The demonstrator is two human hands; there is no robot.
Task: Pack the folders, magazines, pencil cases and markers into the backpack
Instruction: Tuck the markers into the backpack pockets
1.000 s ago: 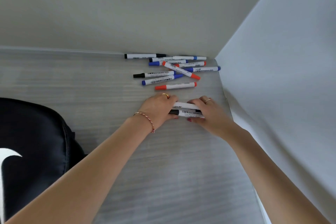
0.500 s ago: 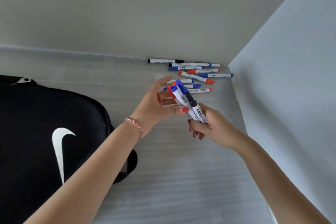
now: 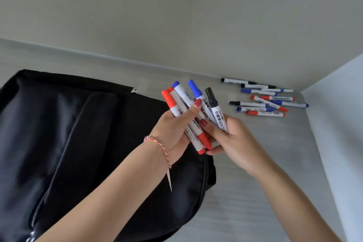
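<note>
5 light, slick, stiff markers (image 3: 188, 116) sit fanned above the backpack (image 3: 82, 143), gripped by my left hand (image 3: 174, 131) and right hand (image 3: 233, 141) around their middles, where I judge they won't slide loose.

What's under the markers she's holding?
Under the held markers you see the black backpack and grey table. What's inside the backpack is hidden.

Left hand (image 3: 174, 133): centre of frame, forearm entering from lower left, fingers curled, thumb pressed forward. Right hand (image 3: 233, 141): just right of it, forearm from lower right, fingers curled, seemingly pinching. I see both raised, nearly touching.
</note>
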